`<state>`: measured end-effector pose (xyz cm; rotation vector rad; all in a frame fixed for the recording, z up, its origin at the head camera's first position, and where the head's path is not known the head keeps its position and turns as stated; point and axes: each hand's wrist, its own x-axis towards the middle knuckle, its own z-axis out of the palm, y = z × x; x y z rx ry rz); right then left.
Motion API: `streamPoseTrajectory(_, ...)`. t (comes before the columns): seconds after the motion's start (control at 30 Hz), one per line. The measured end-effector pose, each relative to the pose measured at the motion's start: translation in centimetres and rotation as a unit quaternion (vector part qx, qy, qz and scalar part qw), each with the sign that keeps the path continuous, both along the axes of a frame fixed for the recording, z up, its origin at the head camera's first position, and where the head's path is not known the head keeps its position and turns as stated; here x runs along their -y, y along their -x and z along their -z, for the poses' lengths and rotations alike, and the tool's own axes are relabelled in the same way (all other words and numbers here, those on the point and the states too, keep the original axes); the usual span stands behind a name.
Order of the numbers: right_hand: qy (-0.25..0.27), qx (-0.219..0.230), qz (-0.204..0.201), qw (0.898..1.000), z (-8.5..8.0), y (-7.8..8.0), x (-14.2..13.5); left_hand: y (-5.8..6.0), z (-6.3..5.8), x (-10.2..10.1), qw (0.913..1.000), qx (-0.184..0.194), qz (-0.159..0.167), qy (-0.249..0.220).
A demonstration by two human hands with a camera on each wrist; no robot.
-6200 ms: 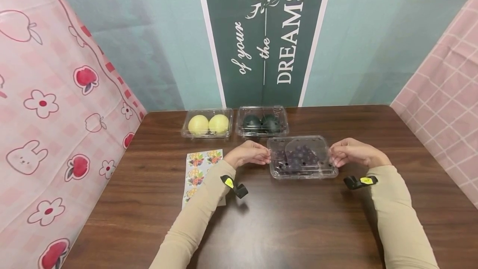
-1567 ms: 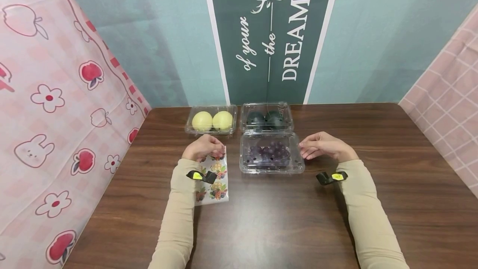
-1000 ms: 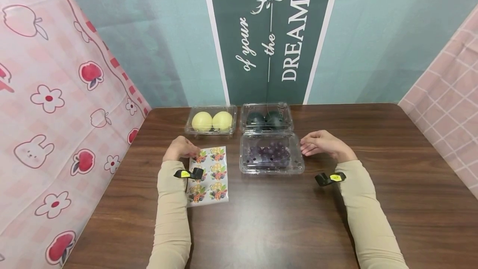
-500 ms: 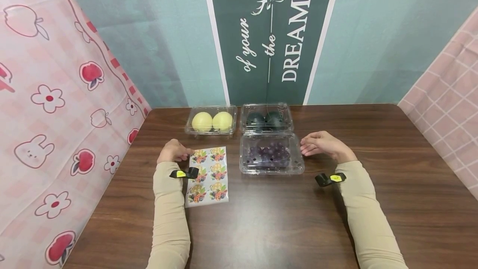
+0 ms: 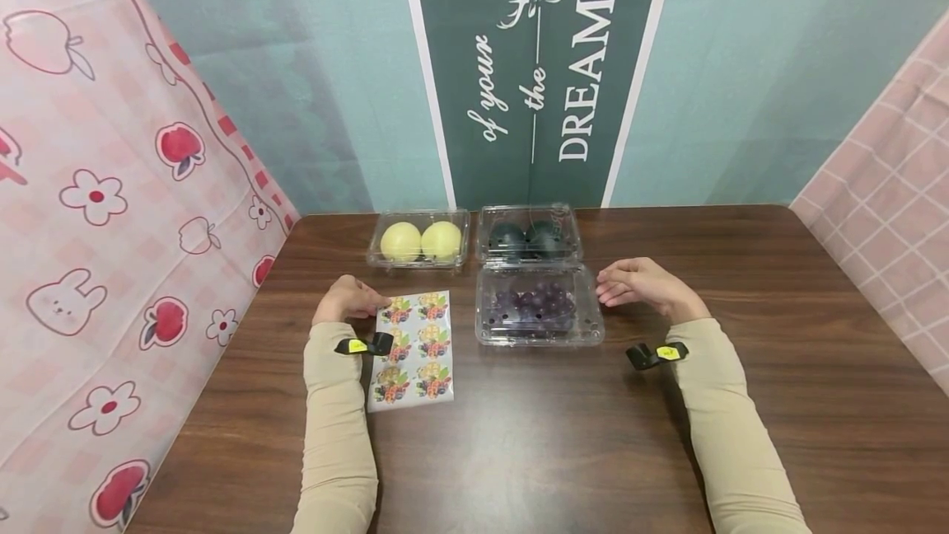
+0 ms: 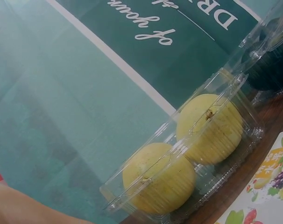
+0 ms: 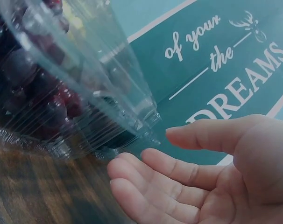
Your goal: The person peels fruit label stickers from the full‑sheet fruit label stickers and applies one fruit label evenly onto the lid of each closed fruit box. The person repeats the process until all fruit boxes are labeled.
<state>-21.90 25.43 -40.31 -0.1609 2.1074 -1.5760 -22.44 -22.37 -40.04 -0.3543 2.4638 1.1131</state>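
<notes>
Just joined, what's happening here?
A person's left hand is at the far left corner of a fruit-printed sticker sheet; whether it pinches the sheet is unclear. The right hand is open beside a clear clamshell box of grapes, not gripping it. Two more clear boxes stand behind, one with two yellow fruits, one with two dark round fruits.

Left grip (image 5: 350, 299) and loosely curved right grip (image 5: 643, 287) stand apart.

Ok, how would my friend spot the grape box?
Find the brown table. At its far edge sit a yellow fruit box and a dark fruit box; the grape box is just in front of the dark one. Only it holds many small purple grapes.
</notes>
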Motion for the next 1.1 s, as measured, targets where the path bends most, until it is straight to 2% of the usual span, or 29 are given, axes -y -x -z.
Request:
streamPoseTrajectory(0.23,-0.016,-0.019,0.006,1.000,-0.5,-0.2,0.1,0.3,0.2,-0.1,0.9998,-0.016,0.005,0.007)
streamPoseTrajectory(0.53,-0.012,-0.022,0.007,1.000,-0.6,-0.2,0.0,0.4,-0.1,0.1,0.9987,-0.046,0.017,-0.017)
streamPoseTrajectory(0.87,-0.007,-0.030,0.021,0.999,-0.9,-0.2,0.0,0.3,-0.9,-0.1,0.9941,-0.063,0.042,-0.077)
streamPoseTrajectory(1.1,-0.006,-0.041,0.030,0.999,-1.4,-0.6,-0.1,0.2,-1.6,-0.5,0.9900,-0.085,0.041,-0.105)
